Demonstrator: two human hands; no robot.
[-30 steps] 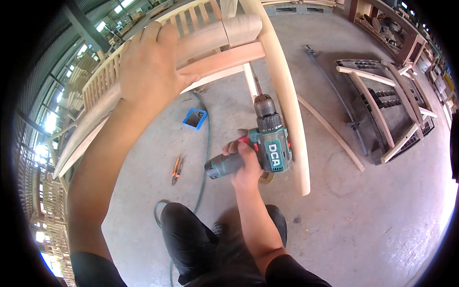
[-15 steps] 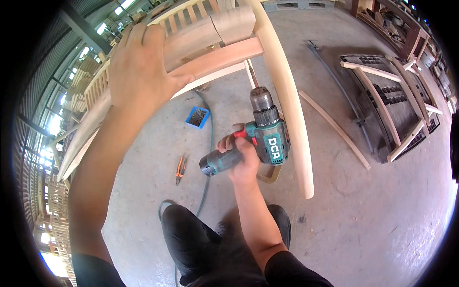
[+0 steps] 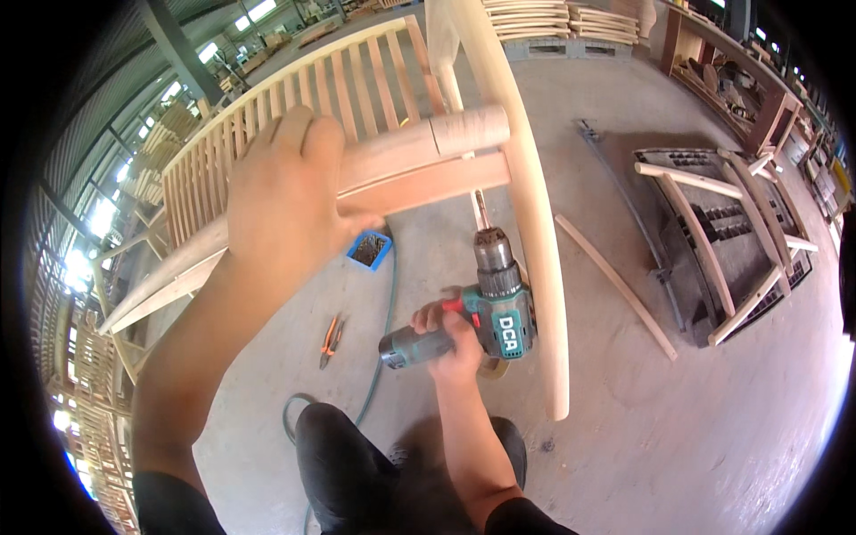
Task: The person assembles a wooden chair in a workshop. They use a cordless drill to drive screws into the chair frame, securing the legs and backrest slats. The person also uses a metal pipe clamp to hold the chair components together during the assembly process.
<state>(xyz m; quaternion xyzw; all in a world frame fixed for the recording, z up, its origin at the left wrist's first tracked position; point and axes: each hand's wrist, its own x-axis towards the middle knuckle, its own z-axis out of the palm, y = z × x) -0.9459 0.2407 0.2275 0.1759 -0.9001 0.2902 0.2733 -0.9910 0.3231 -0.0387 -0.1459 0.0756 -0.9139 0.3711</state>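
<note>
With our right hand (image 3: 456, 349) we are gripping a green and black drill (image 3: 505, 319), our fingers clamping around its handle, whose butt is pointing left. The drill is sitting just left of a pale wooden post (image 3: 539, 267), and its bit (image 3: 482, 210) is pointing far, toward the lower rail (image 3: 428, 188); we are not able to tell whether the tip is touching wood. With our left hand (image 3: 283, 196) we are clasping the rounded upper rail (image 3: 392, 156), fingers lying close together over its top and thumb resting along its near side. Both rails are running left from the post, and a slatted panel (image 3: 299, 96) is standing on their far side.

On the floor (image 3: 642, 419), a blue box (image 3: 364, 265) and orange-handled pliers (image 3: 331, 341) are lying left of the drill, near a green hose (image 3: 393, 283). Right of the post, a loose wooden strip (image 3: 615, 285) is lying.
</note>
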